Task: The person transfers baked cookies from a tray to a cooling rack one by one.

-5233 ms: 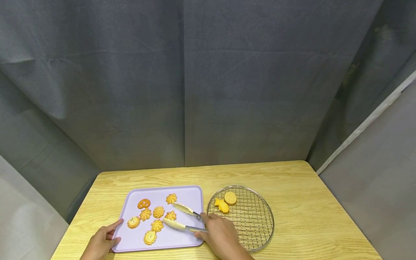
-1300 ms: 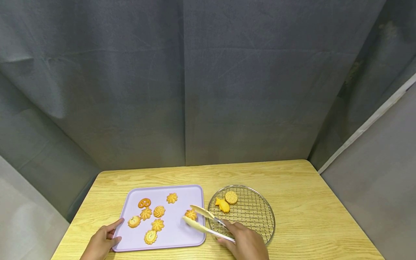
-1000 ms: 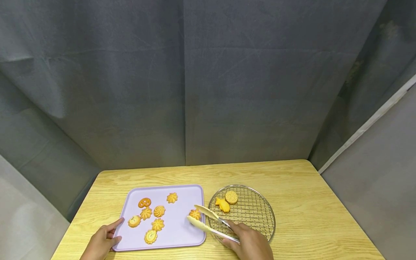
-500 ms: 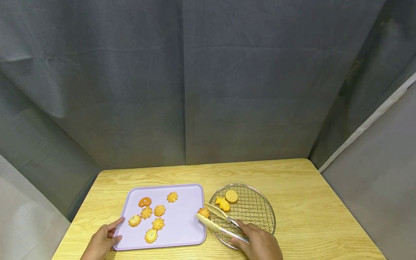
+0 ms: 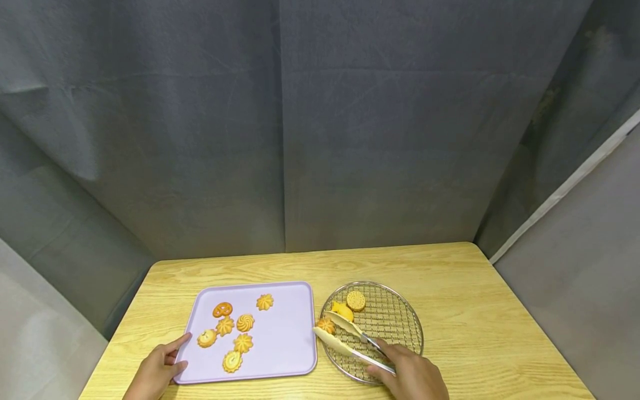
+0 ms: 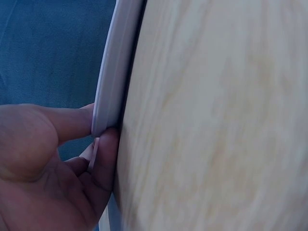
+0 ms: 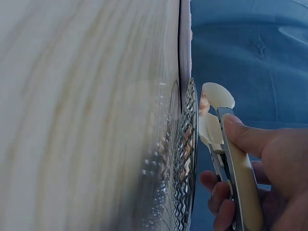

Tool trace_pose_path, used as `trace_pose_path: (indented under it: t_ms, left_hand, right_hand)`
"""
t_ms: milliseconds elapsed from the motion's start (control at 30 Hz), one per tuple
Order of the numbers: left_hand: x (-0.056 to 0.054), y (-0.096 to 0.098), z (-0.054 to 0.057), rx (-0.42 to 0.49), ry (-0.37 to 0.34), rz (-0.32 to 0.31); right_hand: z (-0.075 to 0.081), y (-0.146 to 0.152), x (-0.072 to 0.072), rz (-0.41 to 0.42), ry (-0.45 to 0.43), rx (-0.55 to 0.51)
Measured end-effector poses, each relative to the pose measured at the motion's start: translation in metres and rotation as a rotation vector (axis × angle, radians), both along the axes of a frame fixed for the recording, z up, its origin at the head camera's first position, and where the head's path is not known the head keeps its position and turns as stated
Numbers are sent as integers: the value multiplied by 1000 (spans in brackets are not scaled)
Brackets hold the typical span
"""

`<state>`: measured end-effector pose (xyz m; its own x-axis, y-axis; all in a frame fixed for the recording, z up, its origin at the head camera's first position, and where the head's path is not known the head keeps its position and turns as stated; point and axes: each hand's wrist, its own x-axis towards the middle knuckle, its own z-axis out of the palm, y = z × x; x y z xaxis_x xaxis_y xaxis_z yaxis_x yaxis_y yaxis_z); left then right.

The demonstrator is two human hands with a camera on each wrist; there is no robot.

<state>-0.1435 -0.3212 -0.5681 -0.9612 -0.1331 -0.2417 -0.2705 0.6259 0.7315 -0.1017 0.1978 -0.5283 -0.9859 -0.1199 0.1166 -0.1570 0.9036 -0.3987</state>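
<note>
My right hand grips a pair of tongs with cream tips and metal arms. Between the tips sits a star-shaped cookie, over the left rim of a round wire rack. In the right wrist view the tongs' tips stand close above the rack, thumb along one arm. My left hand pinches the left edge of a lilac tray. The left wrist view has the thumb on one side of the tray's rim and a finger on the other.
On the tray lie a pretzel, a swirl cookie and several star-shaped and round cookies. A fish-shaped cookie, partly behind the tongs, and a round dotted cookie rest on the rack. Grey curtains stand behind the wooden table.
Held in the tongs, the star-shaped cookie has gone rightward from the tray to over the rack's left side. My right hand has moved right with it; the left hand stays at the tray's edge.
</note>
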Motion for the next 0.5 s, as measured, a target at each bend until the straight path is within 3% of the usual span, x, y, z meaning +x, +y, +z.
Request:
trace_pose_path:
  t_ms: [500]
  left_hand:
    - [0,1,0,-8,1,7]
  right_hand:
    - [-1,13,-2,-17,-67,45]
